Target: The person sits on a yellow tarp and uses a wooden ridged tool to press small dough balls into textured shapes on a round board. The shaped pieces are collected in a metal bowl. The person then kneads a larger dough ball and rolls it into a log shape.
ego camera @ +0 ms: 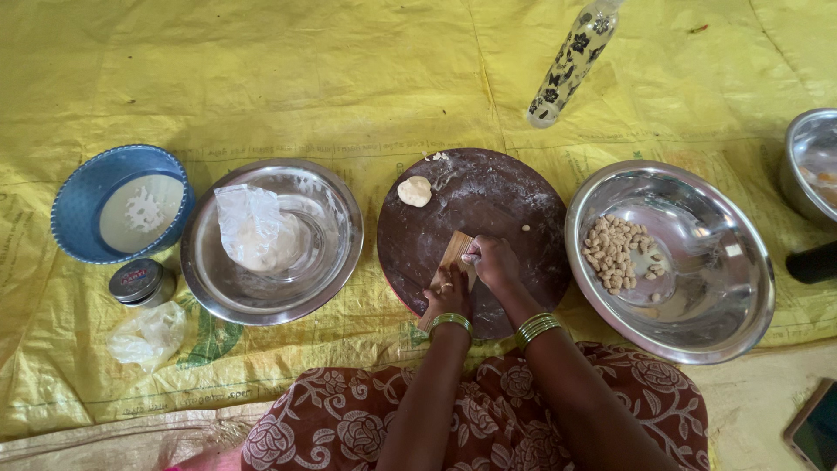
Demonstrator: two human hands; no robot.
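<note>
A round dark wooden board (501,205) dusted with flour lies in front of me. On its near edge rests a small ribbed wooden paddle (453,249). My left hand (447,295) holds the paddle's lower end. My right hand (493,260) presses its fingers onto the paddle's ribbed face, over a small bit of dough that is mostly hidden. A dough ball (415,191) sits on the board's far left side, and a tiny shaped piece (526,228) lies to the right. A steel bowl (732,310) at right holds several shaped dough pieces (615,247).
A steel bowl (336,270) at left holds dough in a plastic bag (253,228). Further left are a blue bowl (78,205), a small round tin (139,282) and a crumpled bag (144,334). A patterned bottle (571,61) lies behind the board. Another steel bowl (806,144) and a phone (815,427) sit at right.
</note>
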